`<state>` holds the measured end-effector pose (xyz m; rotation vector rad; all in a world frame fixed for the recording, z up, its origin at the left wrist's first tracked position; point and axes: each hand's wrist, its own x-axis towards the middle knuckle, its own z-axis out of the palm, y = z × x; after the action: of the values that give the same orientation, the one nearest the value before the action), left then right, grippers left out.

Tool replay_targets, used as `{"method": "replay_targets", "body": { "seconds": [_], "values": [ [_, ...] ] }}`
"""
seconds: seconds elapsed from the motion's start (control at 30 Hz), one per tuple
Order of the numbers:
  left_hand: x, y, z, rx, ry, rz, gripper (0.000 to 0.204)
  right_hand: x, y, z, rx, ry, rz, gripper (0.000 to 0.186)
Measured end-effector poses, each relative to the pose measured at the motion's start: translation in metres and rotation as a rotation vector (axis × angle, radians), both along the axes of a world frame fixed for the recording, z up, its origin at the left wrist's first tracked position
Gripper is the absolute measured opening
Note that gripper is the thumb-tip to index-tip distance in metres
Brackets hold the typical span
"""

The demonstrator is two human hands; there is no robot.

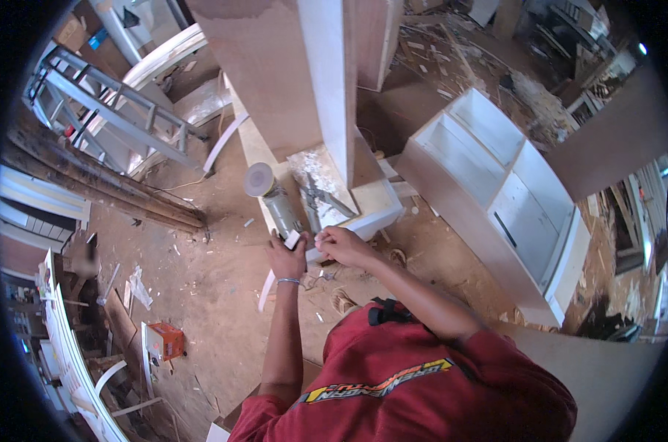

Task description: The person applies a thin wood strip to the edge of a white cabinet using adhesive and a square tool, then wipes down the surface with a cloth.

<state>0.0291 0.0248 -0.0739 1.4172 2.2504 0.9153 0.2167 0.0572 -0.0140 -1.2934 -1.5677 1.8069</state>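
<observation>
My left hand (287, 259) is closed on a small white block (292, 239), held up between thumb and fingers. Close beside it on the right, my right hand (343, 246) has its fingers pinched together; whatever they grip is too small to make out. Just beyond the left hand lies an angle grinder (281, 209) with a round, pale disc (259, 179) at its far end. To its right, a pair of dark pincers (320, 197) rests with handles spread on a white-smeared board (304, 166).
A tall wooden panel (267, 81) stands ahead of my hands. On the right, an open white cabinet (496, 177) lies tilted. An aluminium ladder (113, 110) leans at the far left, and an orange box (166, 342) sits on the floor (208, 295). Curved white strips and wood scraps are scattered around.
</observation>
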Motion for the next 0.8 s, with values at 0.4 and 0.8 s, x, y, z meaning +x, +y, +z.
{"method": "replay_targets", "body": {
  "seconds": [0.4,0.8],
  "values": [
    [0.021,-0.037,0.043,0.022,0.088,-0.065,0.076,0.006,-0.011,0.031,0.080,0.088,0.053,0.031],
    [0.025,-0.034,0.024,0.072,0.166,-0.013,0.098,-0.010,-0.015,0.012,0.083,-0.115,0.001,0.022]
  ]
}}
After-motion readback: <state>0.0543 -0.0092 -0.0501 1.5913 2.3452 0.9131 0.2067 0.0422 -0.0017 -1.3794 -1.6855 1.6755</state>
